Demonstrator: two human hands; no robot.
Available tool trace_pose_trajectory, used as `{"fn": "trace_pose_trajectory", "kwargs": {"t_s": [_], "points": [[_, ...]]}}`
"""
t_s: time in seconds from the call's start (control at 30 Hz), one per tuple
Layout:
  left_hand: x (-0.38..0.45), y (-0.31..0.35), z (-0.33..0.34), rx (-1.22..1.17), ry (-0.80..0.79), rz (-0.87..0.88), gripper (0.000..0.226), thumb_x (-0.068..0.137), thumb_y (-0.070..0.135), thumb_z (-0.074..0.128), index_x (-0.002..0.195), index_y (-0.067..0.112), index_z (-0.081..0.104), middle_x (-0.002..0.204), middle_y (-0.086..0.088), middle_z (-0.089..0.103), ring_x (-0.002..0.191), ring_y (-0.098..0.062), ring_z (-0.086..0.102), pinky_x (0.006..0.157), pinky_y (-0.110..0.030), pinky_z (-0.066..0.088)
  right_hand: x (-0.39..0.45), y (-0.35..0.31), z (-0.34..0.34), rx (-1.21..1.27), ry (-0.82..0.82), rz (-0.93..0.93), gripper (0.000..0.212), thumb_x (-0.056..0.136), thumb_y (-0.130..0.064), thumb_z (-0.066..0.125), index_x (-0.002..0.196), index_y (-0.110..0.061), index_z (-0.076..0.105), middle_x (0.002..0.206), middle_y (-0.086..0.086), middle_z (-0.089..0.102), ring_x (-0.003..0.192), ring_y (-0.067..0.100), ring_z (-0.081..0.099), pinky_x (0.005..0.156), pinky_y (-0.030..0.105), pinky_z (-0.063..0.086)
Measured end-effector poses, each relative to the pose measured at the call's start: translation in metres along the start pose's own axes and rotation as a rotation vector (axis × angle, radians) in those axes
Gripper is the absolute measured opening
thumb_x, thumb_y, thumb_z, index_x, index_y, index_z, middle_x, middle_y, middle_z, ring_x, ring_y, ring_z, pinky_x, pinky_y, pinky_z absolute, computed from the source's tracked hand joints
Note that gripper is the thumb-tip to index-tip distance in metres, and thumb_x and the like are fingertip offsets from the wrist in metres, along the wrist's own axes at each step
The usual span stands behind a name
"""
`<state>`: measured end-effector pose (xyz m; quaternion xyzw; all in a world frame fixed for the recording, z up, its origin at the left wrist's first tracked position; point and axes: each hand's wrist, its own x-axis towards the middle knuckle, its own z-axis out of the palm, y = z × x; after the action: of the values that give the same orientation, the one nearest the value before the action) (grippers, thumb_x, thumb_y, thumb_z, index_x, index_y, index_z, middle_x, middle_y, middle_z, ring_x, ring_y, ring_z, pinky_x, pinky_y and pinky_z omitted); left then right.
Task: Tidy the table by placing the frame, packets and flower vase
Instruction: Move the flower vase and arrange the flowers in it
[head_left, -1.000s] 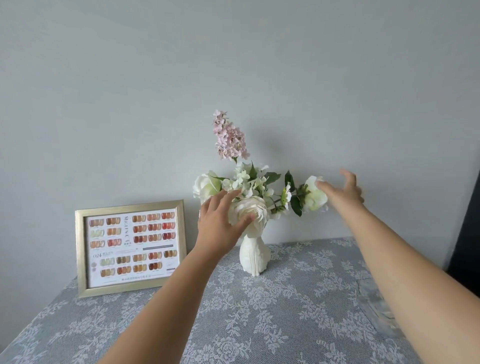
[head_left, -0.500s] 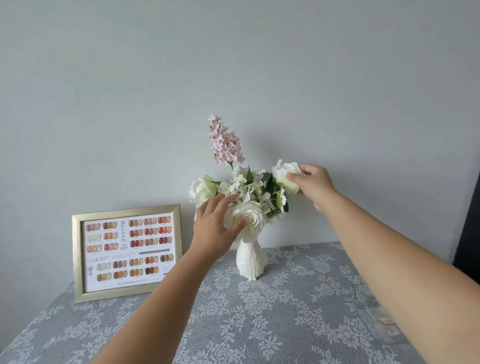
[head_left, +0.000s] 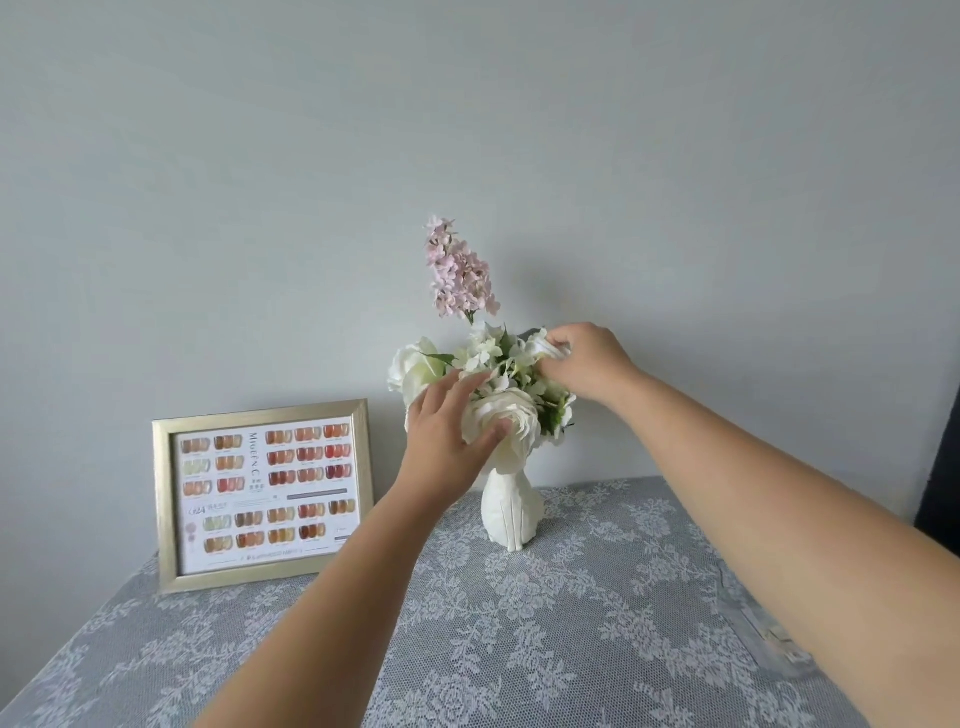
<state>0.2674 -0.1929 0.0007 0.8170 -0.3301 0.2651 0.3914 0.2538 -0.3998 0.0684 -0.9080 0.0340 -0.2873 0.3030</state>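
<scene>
A white flower vase (head_left: 511, 512) stands near the back of the table, holding white roses and a tall pink sprig (head_left: 460, 273). My left hand (head_left: 447, 431) rests against the big white rose (head_left: 506, 415) at the front, fingers spread. My right hand (head_left: 584, 364) pinches a white flower (head_left: 540, 344) at the bouquet's right side. A gold frame (head_left: 262, 493) with a nail colour chart leans on the wall to the left. Clear packets (head_left: 769, 634) lie at the table's right edge, partly hidden by my right arm.
The table wears a grey lace cloth (head_left: 519, 623) and stands against a plain grey wall (head_left: 311, 156). A dark object (head_left: 943, 467) shows at the far right edge.
My right hand took hold of the white flower on the right and pushed it inward and up into the bouquet. My left hand stayed on the front rose.
</scene>
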Motion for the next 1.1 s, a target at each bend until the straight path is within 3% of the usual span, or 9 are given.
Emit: {"fn": "trace_pose_trajectory", "kwargs": {"t_s": [0.07, 0.2, 0.37, 0.6, 0.67, 0.73, 0.8, 0.93, 1.1], "points": [[-0.001, -0.001, 0.001, -0.015, -0.009, -0.011, 0.058, 0.088, 0.046, 0.066, 0.141, 0.036, 0.044, 0.147, 0.0, 0.039, 0.136, -0.01, 0.023, 0.11, -0.038, 0.019, -0.003, 0.003, 0.0, 0.001, 0.01, 0.004, 0.025, 0.076, -0.023, 0.068, 0.072, -0.002, 0.057, 0.065, 0.006, 0.049, 0.059, 0.02, 0.044, 0.051, 0.028, 0.03], [-0.002, 0.0, 0.004, -0.028, -0.015, -0.021, 0.058, 0.087, 0.045, 0.067, 0.14, 0.036, 0.045, 0.147, -0.001, 0.039, 0.138, -0.014, 0.024, 0.113, -0.042, 0.019, -0.004, 0.002, -0.006, 0.014, 0.037, 0.023, 0.026, 0.075, -0.027, 0.074, 0.086, -0.005, 0.066, 0.083, 0.011, 0.062, 0.074, 0.028, 0.057, 0.064, 0.032, 0.045], [-0.003, 0.005, 0.007, -0.059, -0.021, -0.034, 0.057, 0.088, 0.042, 0.067, 0.14, 0.035, 0.045, 0.149, -0.002, 0.038, 0.136, -0.009, 0.022, 0.115, -0.045, 0.019, -0.008, 0.007, 0.0, -0.019, 0.016, 0.029, 0.024, 0.078, -0.022, 0.069, 0.071, -0.003, 0.057, 0.058, 0.001, 0.047, 0.051, 0.017, 0.042, 0.048, 0.028, 0.026], [-0.006, 0.009, 0.006, -0.053, -0.038, -0.021, 0.057, 0.089, 0.043, 0.066, 0.141, 0.034, 0.044, 0.149, -0.001, 0.037, 0.139, -0.013, 0.022, 0.117, -0.049, 0.021, -0.015, 0.01, 0.002, -0.029, 0.036, 0.038, 0.027, 0.077, -0.028, 0.07, 0.078, -0.003, 0.06, 0.068, 0.008, 0.054, 0.059, 0.02, 0.047, 0.051, 0.028, 0.029], [-0.008, 0.005, 0.002, -0.017, -0.037, -0.016, 0.059, 0.088, 0.047, 0.065, 0.141, 0.035, 0.043, 0.149, 0.0, 0.037, 0.14, -0.015, 0.023, 0.116, -0.045, 0.021, -0.016, 0.011, -0.005, 0.002, 0.053, 0.064, 0.027, 0.074, -0.035, 0.073, 0.083, -0.011, 0.063, 0.078, 0.001, 0.059, 0.068, 0.017, 0.052, 0.059, 0.027, 0.037], [-0.01, 0.001, -0.001, 0.066, -0.029, 0.012, 0.063, 0.086, 0.053, 0.064, 0.143, 0.036, 0.041, 0.149, 0.002, 0.039, 0.14, -0.019, 0.027, 0.115, -0.044, 0.025, -0.02, 0.01, -0.012, 0.028, 0.055, 0.085, 0.034, 0.073, -0.04, 0.071, 0.102, -0.025, 0.063, 0.104, -0.005, 0.064, 0.09, 0.013, 0.058, 0.074, 0.027, 0.042], [-0.016, -0.008, -0.008, 0.136, -0.003, 0.014, 0.067, 0.084, 0.059, 0.061, 0.143, 0.038, 0.039, 0.149, 0.003, 0.039, 0.14, -0.021, 0.03, 0.114, -0.047, 0.028, -0.022, 0.006, -0.011, -0.012, 0.015, 0.059, 0.047, 0.074, -0.045, 0.066, 0.117, -0.03, 0.056, 0.122, -0.004, 0.059, 0.106, 0.016, 0.057, 0.081, 0.029, 0.041], [-0.013, -0.025, -0.031, 0.13, -0.015, -0.041, 0.07, 0.082, 0.074, 0.047, 0.143, 0.04, 0.036, 0.154, 0.007, 0.032, 0.141, -0.021, 0.029, 0.114, -0.051, 0.027, -0.034, -0.011, -0.005, -0.125, 0.002, -0.077, 0.055, 0.079, -0.053, 0.059, 0.128, -0.032, 0.046, 0.136, 0.0, 0.046, 0.118, 0.021, 0.049, 0.092, 0.038, 0.042], [0.026, -0.047, -0.046, -0.14, 0.079, -0.232, 0.053, 0.094, 0.056, 0.047, 0.14, 0.03, 0.045, 0.146, -0.006, 0.041, 0.135, -0.025, 0.04, 0.111, -0.046, 0.034, -0.048, -0.025, -0.002, -0.27, -0.052, -0.233, 0.07, 0.075, -0.065, 0.057, 0.137, -0.04, 0.035, 0.151, -0.002, 0.026, 0.137, 0.023, 0.028, 0.11, 0.051, 0.026]]}}
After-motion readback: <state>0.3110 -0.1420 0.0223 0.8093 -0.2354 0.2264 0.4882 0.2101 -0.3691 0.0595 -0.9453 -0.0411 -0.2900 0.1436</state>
